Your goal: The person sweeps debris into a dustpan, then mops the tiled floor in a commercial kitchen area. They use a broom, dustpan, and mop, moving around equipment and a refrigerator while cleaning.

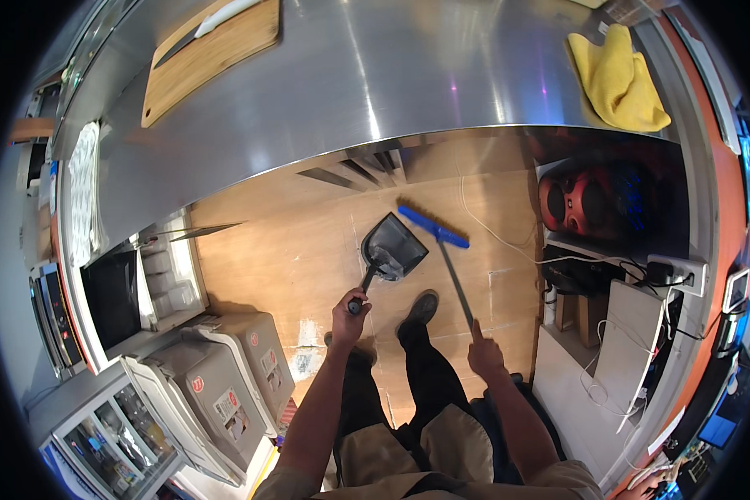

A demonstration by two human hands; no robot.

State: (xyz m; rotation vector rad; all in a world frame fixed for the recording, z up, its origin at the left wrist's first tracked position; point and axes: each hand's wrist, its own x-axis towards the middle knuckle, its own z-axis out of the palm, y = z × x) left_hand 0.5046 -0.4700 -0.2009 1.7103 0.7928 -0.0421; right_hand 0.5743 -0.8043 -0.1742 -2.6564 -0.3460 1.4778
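A black dustpan [404,246] rests at or just above the wooden floor, its wide edge facing right. My left hand [350,317] is closed round its handle, and some pale, blurry matter shows inside the pan. Just beyond its edge lies the blue head of a broom [433,227], set at a slant with bristles along its far side. From there a grey pole runs back toward me, and my right hand [486,356] grips it. Whether the pan touches the floor I cannot tell.
A steel counter [308,100] spans the far side, bearing a cutting board [217,62], a knife [200,32] and a yellow cloth [618,79]. Grey bins [217,392] stand at left. A white cable [508,244] crosses the floor toward a power strip [683,275] at right.
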